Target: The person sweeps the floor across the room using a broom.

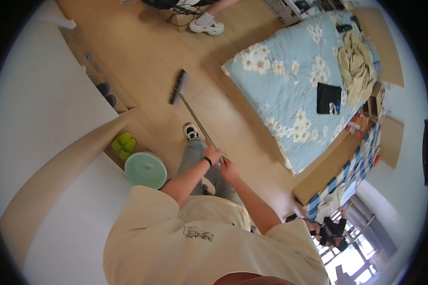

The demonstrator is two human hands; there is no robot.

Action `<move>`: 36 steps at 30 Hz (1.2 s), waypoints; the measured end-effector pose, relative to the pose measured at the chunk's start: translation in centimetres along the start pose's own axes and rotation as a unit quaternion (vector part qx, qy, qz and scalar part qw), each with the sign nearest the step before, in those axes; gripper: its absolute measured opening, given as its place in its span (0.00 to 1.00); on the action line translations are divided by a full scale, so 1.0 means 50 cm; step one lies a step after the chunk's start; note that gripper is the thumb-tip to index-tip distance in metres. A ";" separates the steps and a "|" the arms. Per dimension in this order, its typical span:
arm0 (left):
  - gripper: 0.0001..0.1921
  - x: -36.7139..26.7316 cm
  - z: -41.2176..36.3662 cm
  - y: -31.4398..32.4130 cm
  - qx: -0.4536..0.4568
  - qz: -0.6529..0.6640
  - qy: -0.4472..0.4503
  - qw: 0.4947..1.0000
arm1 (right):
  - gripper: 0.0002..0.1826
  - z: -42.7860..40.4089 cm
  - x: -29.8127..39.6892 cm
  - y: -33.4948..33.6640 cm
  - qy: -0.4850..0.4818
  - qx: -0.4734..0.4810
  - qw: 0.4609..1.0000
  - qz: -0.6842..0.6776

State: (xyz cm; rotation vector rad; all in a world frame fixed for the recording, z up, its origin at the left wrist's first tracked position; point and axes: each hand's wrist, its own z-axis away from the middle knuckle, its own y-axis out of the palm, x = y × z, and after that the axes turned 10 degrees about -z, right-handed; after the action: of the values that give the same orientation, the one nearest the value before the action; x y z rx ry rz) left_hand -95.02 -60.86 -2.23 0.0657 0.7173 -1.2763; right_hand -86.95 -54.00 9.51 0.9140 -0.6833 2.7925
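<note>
A broom with a grey head and dark bristles [177, 87] lies ahead of me, slightly blurred; whether its bristles touch the floor I cannot tell. Its long thin handle [197, 120] slants back toward my body. Wearing a black wristband, my left hand [212, 151] grips the handle farther along. Just behind it, closer to my waist, my right hand [230, 170] is closed around the handle's end. One of my sneakers [191, 131] shows beside the handle, on the wood-look floor [146, 64].
To my left stand a pale green bucket [146, 170] and lime-green slippers [124, 145] by a white wall panel. On the right is a bed with a floral blue quilt [289, 92]. A person's foot in a white clog [207, 27] is ahead; another person [330, 229] is near the window.
</note>
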 end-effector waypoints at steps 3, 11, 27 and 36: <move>0.46 0.025 -0.127 -0.155 -0.103 -0.068 0.048 0.991 | 0.16 -0.125 0.107 0.057 -0.050 0.015 0.997 -0.050; 0.35 -0.052 -0.162 -0.069 0.140 0.036 -0.018 0.989 | 0.18 -0.158 0.003 0.028 0.056 0.022 0.998 -0.009; 0.49 -0.008 0.134 0.264 0.197 -0.117 0.082 0.970 | 0.15 0.233 -0.224 -0.062 0.176 -0.123 0.970 -0.117; 0.47 -0.103 -0.010 0.262 0.277 -0.097 -0.032 0.955 | 0.17 0.082 -0.261 -0.062 0.160 -0.186 0.955 -0.165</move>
State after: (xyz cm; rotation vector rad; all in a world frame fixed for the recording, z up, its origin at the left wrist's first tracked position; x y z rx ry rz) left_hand -84.17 -52.11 -4.35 0.4176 0.2967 -1.6337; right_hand -73.46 -52.81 5.97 0.4410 -0.8676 2.3275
